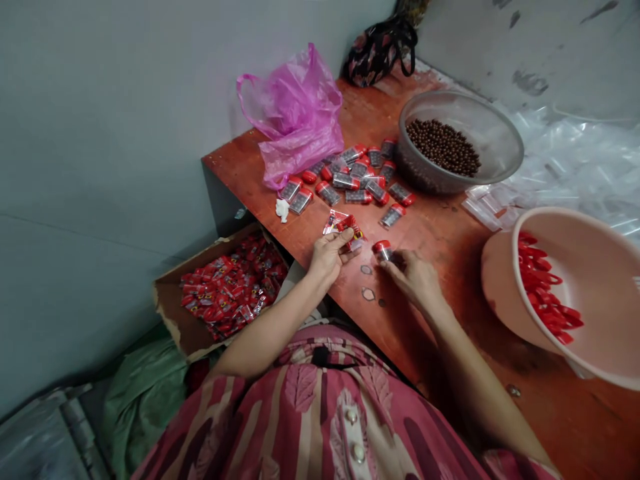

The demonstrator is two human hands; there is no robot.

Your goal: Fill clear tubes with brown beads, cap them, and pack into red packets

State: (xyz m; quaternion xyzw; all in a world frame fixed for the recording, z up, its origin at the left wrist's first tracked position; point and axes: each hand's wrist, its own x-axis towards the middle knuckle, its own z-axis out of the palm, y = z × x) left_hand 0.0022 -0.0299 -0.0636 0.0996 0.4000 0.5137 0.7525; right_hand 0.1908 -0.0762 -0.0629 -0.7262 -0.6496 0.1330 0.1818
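My left hand [327, 257] is closed on a small clear packet with a red printed label [345, 230] at the near edge of the red-brown table [450, 267]. My right hand [413, 273] pinches a small clear vial with a red cap [383, 249] just to the right of it. The two hands are a few centimetres apart. Behind them lies a heap of several red-capped vials [357, 177], all on their sides.
A grey bowl of small brown balls [443, 147] stands at the back. A pink basin with red caps [550, 293] is at the right, clear plastic bags [575, 167] behind it. A pink plastic bag [300, 113], a dark handbag [383, 50], and a cardboard box of red packets [230, 283] are nearby.
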